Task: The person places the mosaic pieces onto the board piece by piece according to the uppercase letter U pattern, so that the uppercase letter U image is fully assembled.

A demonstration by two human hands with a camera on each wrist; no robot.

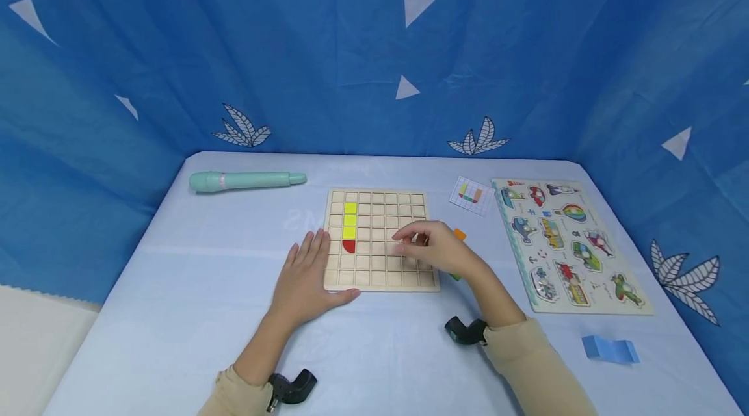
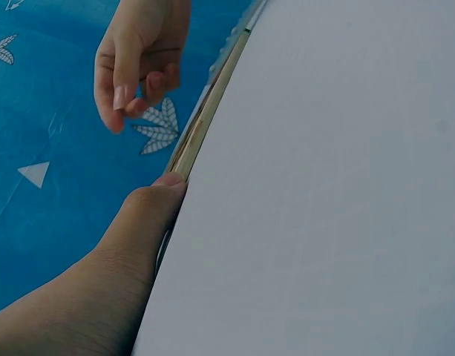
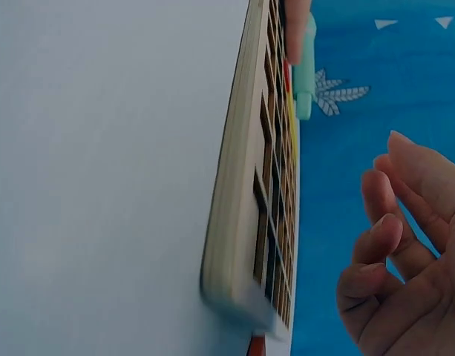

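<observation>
A wooden grid board (image 1: 380, 283) lies on the table. Three yellow squares (image 1: 349, 220) stand in one of its columns, with a red rounded piece (image 1: 348, 246) just below them. My left hand (image 1: 305, 283) lies flat with straight fingers at the board's left edge; its thumb (image 2: 168, 180) touches the front edge. Over the right half of the board hovers my right hand (image 1: 434, 248), fingers loosely bent. Thumb and forefinger are apart in the right wrist view, nothing between them. Partly hidden by this hand are an orange piece (image 1: 459, 234) and a green piece (image 1: 455, 277).
A small pattern card (image 1: 471, 195) lies behind the right hand. Farther right are a picture puzzle board (image 1: 573, 244) and a folded blue strip (image 1: 610, 350). At the back left lies a mint-green microphone-shaped object (image 1: 247, 181). Blue curtain (image 1: 339, 52) borders the table.
</observation>
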